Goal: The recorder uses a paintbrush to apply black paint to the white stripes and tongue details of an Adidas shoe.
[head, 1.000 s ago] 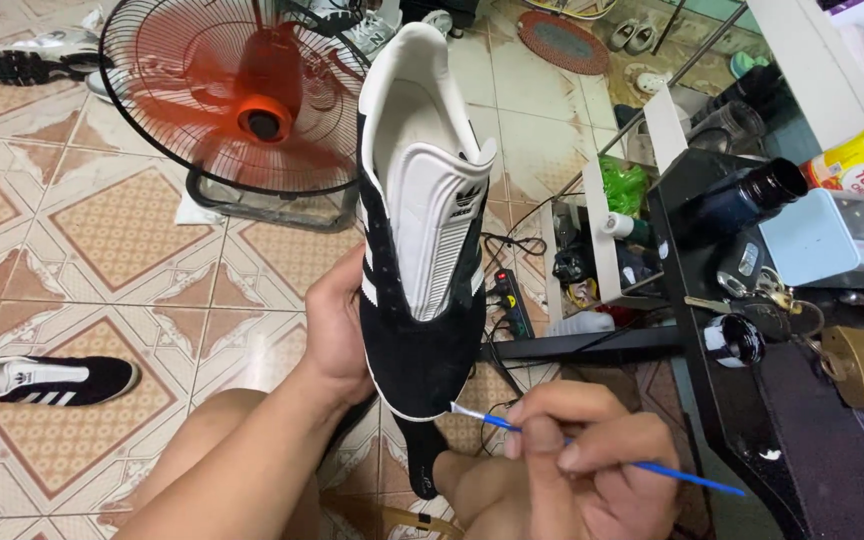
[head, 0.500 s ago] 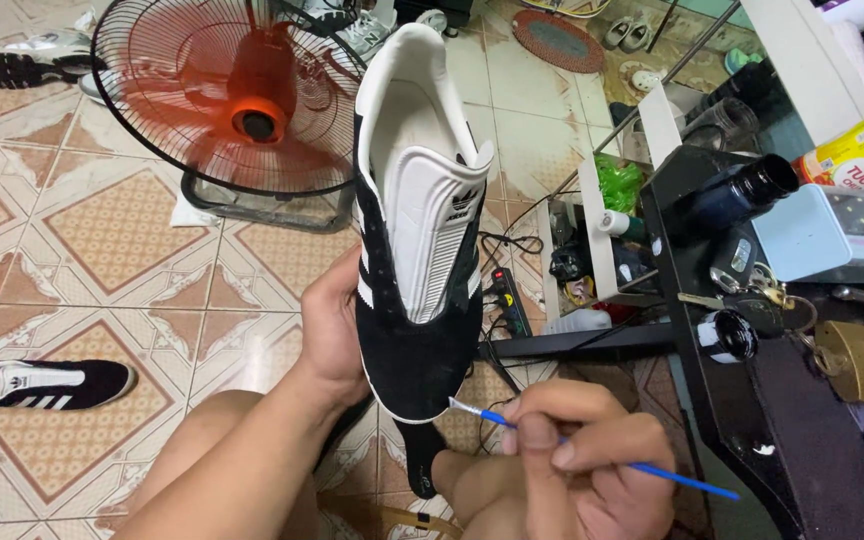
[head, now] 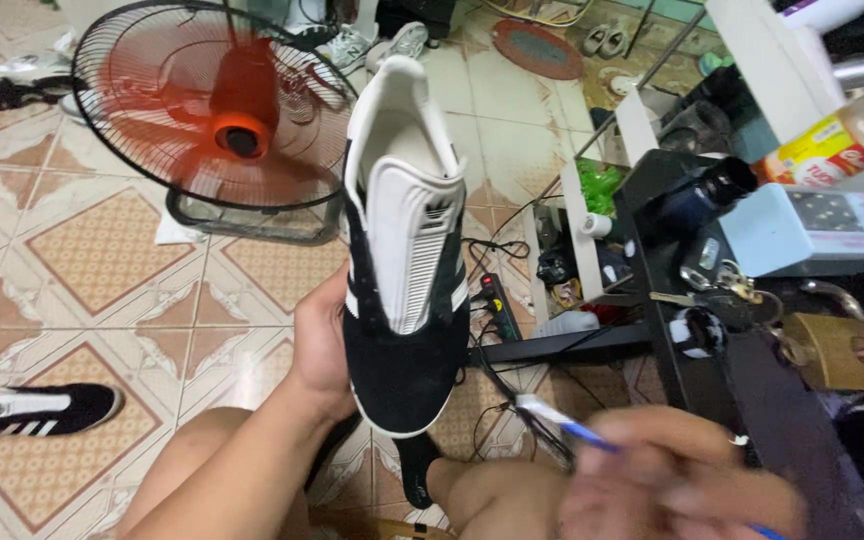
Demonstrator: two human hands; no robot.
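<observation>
My left hand (head: 320, 345) grips a black suede shoe (head: 404, 260) from its left side and holds it upright, toe down, above my knees. The shoe has a white ribbed tongue, white stripes and a white sole edge. My right hand (head: 677, 485) is blurred at the lower right and pinches a thin blue-handled brush (head: 564, 422). The brush's white tip points up-left and sits a little to the right of the shoe's toe, apart from it.
A red-bladed floor fan (head: 217, 120) spins on the tiled floor behind the shoe. The matching black shoe (head: 32, 410) lies at the left. A black shelf (head: 752, 400) at the right carries a padlock, keys, bottles and a pale blue box. Cables and a power strip (head: 497, 305) lie beneath.
My right hand has pulled the brush down and right, away from the shoe's toe, and is now blurred. The left hand still holds the shoe in the same pose.
</observation>
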